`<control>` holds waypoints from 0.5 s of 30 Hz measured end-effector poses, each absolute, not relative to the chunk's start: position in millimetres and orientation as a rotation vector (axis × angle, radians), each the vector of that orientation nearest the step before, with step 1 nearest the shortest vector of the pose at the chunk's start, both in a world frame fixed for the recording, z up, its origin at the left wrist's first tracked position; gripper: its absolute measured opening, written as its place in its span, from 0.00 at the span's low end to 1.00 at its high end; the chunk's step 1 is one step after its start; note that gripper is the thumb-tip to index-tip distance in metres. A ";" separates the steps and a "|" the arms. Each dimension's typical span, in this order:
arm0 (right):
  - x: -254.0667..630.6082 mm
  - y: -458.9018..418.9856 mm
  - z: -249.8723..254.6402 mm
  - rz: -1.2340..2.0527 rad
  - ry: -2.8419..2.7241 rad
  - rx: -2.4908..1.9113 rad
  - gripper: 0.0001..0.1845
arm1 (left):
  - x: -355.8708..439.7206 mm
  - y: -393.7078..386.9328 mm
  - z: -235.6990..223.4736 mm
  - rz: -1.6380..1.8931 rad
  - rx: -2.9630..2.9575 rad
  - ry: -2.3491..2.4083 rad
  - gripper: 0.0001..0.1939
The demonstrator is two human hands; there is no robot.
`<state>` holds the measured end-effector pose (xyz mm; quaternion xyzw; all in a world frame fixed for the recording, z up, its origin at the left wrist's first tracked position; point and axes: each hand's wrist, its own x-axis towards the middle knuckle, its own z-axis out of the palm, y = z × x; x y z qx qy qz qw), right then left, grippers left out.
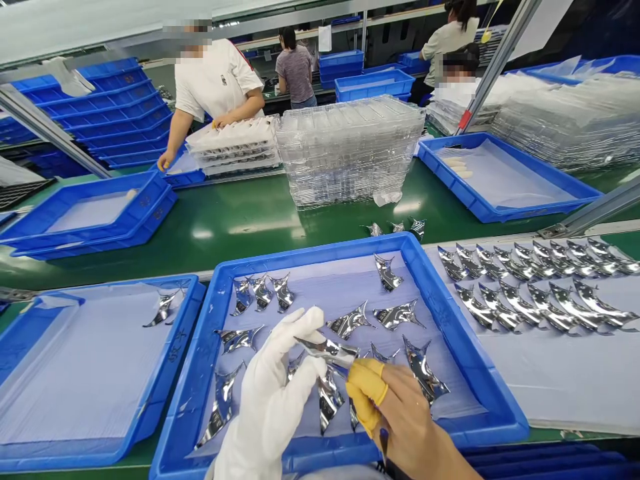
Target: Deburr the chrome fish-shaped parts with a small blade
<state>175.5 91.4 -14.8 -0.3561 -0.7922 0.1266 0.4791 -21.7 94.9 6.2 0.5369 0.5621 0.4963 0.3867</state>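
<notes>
1. The left hand (267, 400) is gloved in white fabric; its fingers (305, 327) are drawn together and pinch one end of a curved chrome-finished piece (325, 349).
2. The other end of that piece is pinched by the right hand (405, 417), which is bare apart from yellow finger cots (365, 393) pressed against the metal.
3. The curved chrome-finished piece is held between the hands, above a blue plastic tray (320, 248) lined with a pale sheet (320, 287).
4. Similar chrome pieces (423, 370) are laid out on that sheet, some just beside the hands.
5. A small dark pointed object (383, 443) is seen below the right hand; what it is cannot be told.
6. Two rows of chrome pieces (520, 307) are set out on a white-covered surface (550, 380) to the right.
7. A second lined blue tray (195, 288) is placed to the left.
8. Beyond, stacks of clear plastic trays (350, 150) stand on a green conveyor belt (240, 227), and a co-worker (215, 83) is seen with one hand (223, 120) on a stack of white-lined trays (233, 150).
</notes>
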 end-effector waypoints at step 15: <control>168.0 109.1 -30.4 1.227 -1.509 -1.131 0.15 | -62.5 166.0 29.6 1.043 2.211 1.518 0.13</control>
